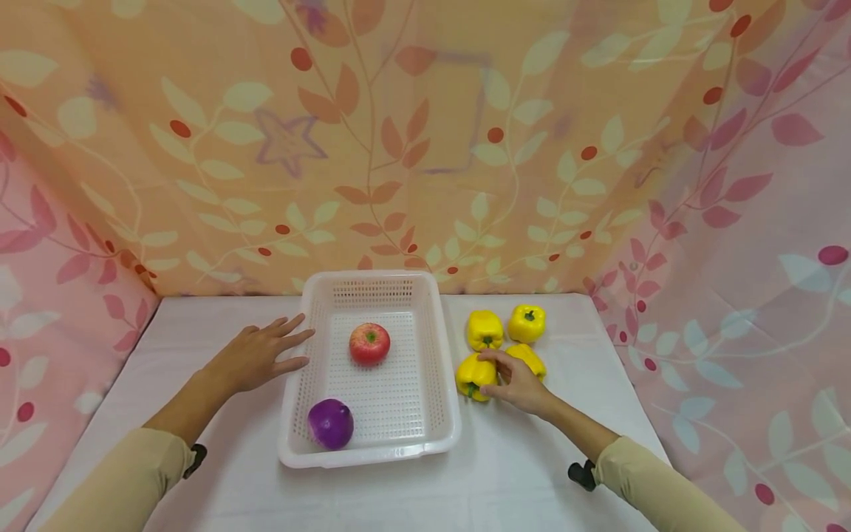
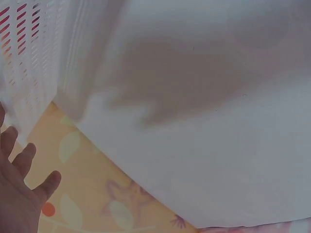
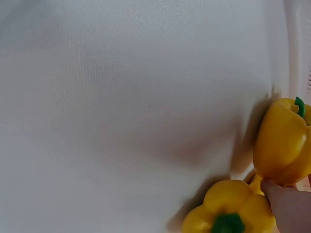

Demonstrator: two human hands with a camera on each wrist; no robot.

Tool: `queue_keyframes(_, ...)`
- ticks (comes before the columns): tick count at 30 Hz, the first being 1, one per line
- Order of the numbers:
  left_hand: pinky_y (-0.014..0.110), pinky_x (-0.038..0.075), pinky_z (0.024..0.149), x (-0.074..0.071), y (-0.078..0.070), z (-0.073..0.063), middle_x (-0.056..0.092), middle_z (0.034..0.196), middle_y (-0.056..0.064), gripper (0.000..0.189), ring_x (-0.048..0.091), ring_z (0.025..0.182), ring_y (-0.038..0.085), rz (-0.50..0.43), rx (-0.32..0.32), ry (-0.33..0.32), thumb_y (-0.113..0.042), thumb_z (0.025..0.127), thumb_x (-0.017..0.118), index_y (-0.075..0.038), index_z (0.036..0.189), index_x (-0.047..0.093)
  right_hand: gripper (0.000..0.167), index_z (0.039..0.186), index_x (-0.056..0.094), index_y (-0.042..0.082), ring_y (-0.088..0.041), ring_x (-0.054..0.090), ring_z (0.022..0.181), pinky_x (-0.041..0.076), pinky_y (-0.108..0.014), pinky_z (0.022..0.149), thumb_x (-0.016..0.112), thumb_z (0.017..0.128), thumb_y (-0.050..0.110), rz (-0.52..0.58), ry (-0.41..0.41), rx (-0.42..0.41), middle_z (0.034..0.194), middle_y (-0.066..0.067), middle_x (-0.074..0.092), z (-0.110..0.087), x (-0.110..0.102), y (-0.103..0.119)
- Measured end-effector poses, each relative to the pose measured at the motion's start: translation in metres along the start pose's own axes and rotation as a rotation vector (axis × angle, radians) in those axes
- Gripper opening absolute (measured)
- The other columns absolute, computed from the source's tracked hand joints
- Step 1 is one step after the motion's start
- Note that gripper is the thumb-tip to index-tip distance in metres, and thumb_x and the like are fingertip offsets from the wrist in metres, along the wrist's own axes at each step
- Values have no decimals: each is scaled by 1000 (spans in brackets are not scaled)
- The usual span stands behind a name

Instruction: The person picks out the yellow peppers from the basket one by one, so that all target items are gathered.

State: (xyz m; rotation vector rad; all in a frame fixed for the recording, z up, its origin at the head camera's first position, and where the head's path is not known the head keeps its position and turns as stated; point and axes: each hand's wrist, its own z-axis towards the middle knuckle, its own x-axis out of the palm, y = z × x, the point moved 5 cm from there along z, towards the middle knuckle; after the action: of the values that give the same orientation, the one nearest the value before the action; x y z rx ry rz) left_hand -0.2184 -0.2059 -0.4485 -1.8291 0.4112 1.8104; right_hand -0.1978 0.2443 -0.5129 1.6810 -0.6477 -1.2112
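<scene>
A white plastic basket (image 1: pixel 435 332) with perforated sides holds a red apple (image 1: pixel 369 344) near its middle and a round purple vegetable (image 1: pixel 330 424), perhaps an onion, in the front left corner. My left hand (image 1: pixel 266 351) is spread with straight fingers at the basket's left rim. To the right of the basket, my right hand (image 1: pixel 521 384) has thumb and fingers around the nearest yellow bell pepper (image 1: pixel 470 375). In the right wrist view that pepper (image 3: pixel 282 143) appears with its green stem up and the thumb at its lower end. Another yellow pepper (image 3: pixel 233 208) lies just beside it.
More yellow bell peppers sit close around the right hand: one behind (image 1: pixel 484 329), one at the back right (image 1: pixel 527 324) and one partly hidden by the hand (image 1: pixel 528 358). A white-covered table (image 1: pixel 532 480) supports everything. Patterned curtains (image 1: pixel 399 148) enclose the back and sides.
</scene>
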Motion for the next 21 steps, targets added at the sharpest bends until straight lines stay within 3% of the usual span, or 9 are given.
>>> queue_keyframes(14,66,42,98,1,4,1,41,154,18,61,43,135,47,-3,-13,8,-50,97,57,-14,146,52,66,143,48,-1,-42,29,144,21,-61,116,77,85,4,-13,30,-23,153,-22,38,-1,1,8)
queue_keyframes(21,66,39,101,-3,3,0,43,152,21,60,42,136,47,-15,1,4,-48,98,57,-12,146,52,65,144,47,-1,-44,36,141,26,-61,112,76,87,5,-15,30,-27,150,-25,43,0,-15,24)
